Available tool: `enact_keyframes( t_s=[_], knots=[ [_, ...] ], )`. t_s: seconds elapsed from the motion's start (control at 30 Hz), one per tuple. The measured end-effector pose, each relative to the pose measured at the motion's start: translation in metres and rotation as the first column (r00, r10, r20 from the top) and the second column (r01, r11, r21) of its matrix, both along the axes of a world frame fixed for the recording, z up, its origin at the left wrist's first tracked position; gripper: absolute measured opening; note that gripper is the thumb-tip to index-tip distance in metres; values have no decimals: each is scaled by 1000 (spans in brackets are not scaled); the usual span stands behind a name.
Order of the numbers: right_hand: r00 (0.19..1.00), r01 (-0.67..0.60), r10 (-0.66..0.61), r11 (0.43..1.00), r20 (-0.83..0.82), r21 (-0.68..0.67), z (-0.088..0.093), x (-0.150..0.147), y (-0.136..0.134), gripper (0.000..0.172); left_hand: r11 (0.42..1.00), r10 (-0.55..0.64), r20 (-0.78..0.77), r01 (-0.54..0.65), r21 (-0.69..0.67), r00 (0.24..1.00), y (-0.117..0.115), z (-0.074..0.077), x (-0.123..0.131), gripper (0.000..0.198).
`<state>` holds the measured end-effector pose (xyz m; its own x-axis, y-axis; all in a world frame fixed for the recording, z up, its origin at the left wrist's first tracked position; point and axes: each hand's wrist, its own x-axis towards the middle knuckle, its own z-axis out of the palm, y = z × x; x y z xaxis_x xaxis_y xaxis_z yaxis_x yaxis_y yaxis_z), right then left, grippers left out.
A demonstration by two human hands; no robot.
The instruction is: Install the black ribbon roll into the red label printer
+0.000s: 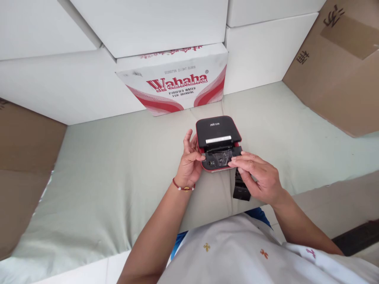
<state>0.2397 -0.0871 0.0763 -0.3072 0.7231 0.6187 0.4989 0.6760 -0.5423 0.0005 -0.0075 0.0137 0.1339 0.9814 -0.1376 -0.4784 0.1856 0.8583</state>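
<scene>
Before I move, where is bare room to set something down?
Pale green cloth shows bare between the left hand and left brown carton, also between the black device and right brown carton. Crowded: around the device, with the right hand and dark strip close.

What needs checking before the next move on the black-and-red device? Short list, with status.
1. Left hand bracing the black-and-red device: ok, it grips the left side.
2. Right hand in position: ok, fingertips are at the front right of the device.
3. Front section uncovered: not ok, a shiny film-like piece lies over its middle.
4. Dark strip free of the device: cannot tell, its upper end is hidden by the right hand.
5. Device flat on the cloth: cannot tell from this one view.
6. Wahaha carton out of the way: ok, it stands behind, apart from the device.
</scene>
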Motion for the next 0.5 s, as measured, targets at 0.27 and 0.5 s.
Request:
enact_keyframes(
  t_s=[0.27,0.5],
  knots=[
    [981,76,-50,988,189,-133,43,-3,37,21,987,41,2,-41,156,999,-9,-13,14,87],
    [550,346,-22,916,835,-204,67,-44,109,23,980,73,40,-79,183,997,-10,-13,22,79]
  ],
)
